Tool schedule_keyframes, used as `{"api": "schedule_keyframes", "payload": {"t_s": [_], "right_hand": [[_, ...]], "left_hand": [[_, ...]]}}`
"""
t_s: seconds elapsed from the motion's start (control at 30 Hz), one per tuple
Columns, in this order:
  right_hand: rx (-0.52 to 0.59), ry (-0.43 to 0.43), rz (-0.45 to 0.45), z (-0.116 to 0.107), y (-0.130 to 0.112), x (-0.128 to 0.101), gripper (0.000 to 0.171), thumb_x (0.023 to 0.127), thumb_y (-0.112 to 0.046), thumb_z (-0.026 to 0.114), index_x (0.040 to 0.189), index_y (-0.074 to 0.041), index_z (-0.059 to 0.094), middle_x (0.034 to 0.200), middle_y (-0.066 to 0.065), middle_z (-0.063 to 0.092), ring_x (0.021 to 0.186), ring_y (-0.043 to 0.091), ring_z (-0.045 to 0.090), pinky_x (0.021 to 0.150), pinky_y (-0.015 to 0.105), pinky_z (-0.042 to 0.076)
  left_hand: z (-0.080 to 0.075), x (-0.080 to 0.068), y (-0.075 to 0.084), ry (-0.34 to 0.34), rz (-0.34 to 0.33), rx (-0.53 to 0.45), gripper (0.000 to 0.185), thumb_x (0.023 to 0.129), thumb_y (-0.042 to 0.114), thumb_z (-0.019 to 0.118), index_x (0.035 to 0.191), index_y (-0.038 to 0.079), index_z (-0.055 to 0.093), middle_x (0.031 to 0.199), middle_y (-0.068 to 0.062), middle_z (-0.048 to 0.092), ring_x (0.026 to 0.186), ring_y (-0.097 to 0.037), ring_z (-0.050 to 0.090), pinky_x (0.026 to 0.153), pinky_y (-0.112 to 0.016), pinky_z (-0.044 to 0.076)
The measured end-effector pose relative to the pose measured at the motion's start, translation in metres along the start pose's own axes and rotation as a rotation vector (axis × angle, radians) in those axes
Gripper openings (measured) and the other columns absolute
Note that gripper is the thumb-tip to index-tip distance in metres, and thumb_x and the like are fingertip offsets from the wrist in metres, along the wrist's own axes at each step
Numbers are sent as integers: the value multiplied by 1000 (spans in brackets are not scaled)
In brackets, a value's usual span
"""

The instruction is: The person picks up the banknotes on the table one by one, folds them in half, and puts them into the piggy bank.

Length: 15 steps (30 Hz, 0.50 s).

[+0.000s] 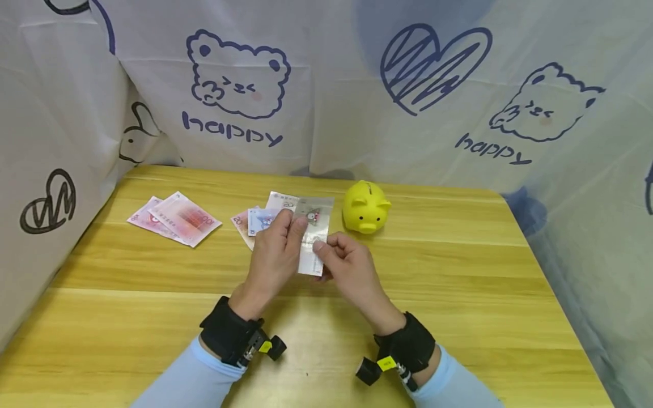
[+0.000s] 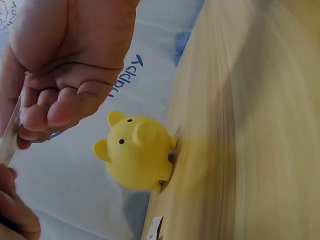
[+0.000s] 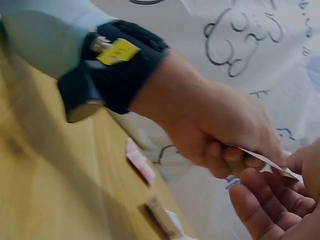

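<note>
Above the middle of the wooden table [image 1: 153,317], both hands hold one pale banknote [image 1: 312,226] upright. My left hand [image 1: 278,249] pinches its left edge between thumb and fingers. My right hand [image 1: 343,262] pinches its lower right part. In the left wrist view the curled left fingers [image 2: 55,107] grip the note's thin edge [image 2: 10,137]. The right wrist view shows the left hand [image 3: 220,135] and the note's edge [image 3: 270,164] meeting my right fingers [image 3: 265,210]. A yellow piggy bank [image 1: 364,207] [image 2: 137,152] stands just right of the note.
Two pink banknotes [image 1: 176,218] lie at the table's left rear. More notes [image 1: 260,218] lie fanned behind my left hand. A printed white cloth [image 1: 326,85] walls the table at back and sides. Black wrist bands [image 1: 229,334] carry the cameras.
</note>
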State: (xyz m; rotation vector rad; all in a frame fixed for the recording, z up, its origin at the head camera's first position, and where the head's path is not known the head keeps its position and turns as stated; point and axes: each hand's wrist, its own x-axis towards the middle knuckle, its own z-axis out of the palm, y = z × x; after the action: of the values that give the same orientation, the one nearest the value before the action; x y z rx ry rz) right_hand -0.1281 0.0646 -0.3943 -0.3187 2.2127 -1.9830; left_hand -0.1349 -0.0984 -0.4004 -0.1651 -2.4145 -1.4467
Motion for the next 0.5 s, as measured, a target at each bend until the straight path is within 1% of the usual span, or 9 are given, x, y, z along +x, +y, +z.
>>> {"api": "schedule_keyframes", "payload": {"t_s": [0.07,0.1,0.13,0.2,0.27,0.3,0.33,0.4,0.5], "right_hand": [[4,56,-3,-5,0,4,16,105,-11,66,105,4,68,79,16,73,63,16,69,59,35,64],[4,78,0,-8,0,5,15,104,-11,67,106,4,69,80,15,73,64,15,69,59,32,64],[7,96,2,-11,0,7,14,104,-10,67,107,4,69,82,14,74,65,15,70,59,29,62],[8,117,3,-16,1,10,13,103,-8,67,107,4,69,84,15,75,67,15,70,59,27,62],[4,128,5,-20,2,12,14,104,-9,67,108,4,69,88,17,77,69,15,71,59,26,61],[7,132,7,-22,3,13,14,104,-9,67,109,4,69,89,17,77,70,15,71,59,25,61],[10,134,6,-23,3,14,14,104,-8,67,110,5,69,91,17,78,70,14,71,59,25,61],[18,129,12,-26,4,16,15,104,-8,66,111,5,68,94,18,78,71,14,71,59,23,60],[54,110,16,-29,5,17,18,105,-7,64,118,6,68,96,17,78,71,13,71,60,23,60]], "left_hand": [[0,0,1,-57,-36,-35,30,113,32,52,92,10,55,69,-5,57,57,-17,53,44,-27,40],[0,0,2,-85,-57,-52,30,113,33,52,94,11,57,71,-5,59,59,-17,54,45,-27,41],[0,0,2,-117,-78,-71,30,113,34,51,96,11,59,71,-5,59,59,-17,54,46,-27,41],[-2,2,2,-169,-125,-120,28,112,35,52,101,12,64,73,-4,60,61,-17,54,48,-26,42],[-6,4,4,-207,-161,-183,25,112,31,54,107,11,69,77,-4,63,63,-18,54,51,-26,43],[-8,6,4,-228,-184,-217,24,111,28,56,111,10,71,80,-5,66,66,-18,56,54,-26,45],[-11,7,4,-251,-206,-255,22,110,25,57,112,8,71,81,-5,66,66,-17,57,55,-25,47],[-15,9,4,-288,-253,-340,23,110,20,57,117,4,72,88,-6,70,71,-16,62,60,-24,52],[-19,12,4,-321,-325,-451,26,110,16,56,125,0,70,99,-8,74,79,-13,67,67,-24,59]]}}
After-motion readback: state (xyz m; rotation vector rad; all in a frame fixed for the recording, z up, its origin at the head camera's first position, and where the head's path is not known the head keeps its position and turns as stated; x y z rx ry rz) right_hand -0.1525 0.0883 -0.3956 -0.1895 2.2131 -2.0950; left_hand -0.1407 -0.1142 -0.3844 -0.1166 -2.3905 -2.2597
